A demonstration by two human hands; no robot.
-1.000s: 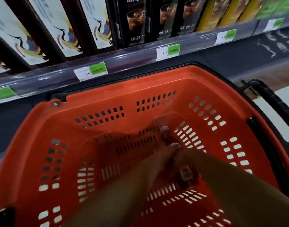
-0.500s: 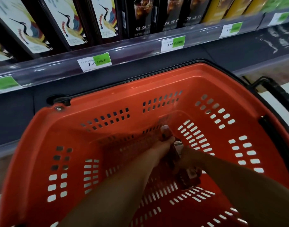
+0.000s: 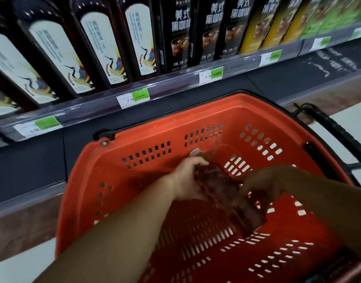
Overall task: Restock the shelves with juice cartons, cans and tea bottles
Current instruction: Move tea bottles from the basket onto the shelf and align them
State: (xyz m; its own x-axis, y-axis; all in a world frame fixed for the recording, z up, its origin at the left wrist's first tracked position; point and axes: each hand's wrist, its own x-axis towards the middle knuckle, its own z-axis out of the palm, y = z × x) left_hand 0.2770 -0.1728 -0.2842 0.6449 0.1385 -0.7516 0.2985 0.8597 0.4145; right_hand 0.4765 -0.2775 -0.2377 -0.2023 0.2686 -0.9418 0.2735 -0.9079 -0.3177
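Now | both hands, left hand (image 3: 187,180) and right hand (image 3: 263,184), grip dark tea bottles (image 3: 222,184) inside basket (image 3: 175,127) | risk: blurred lift, a bottle could slip between them or knock the rim ahead

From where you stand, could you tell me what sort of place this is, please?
Most likely a shop's drinks aisle: a shelf of dark crane-labelled bottles, white-and-green price tags on its edge, and an orange plastic shopping basket below.
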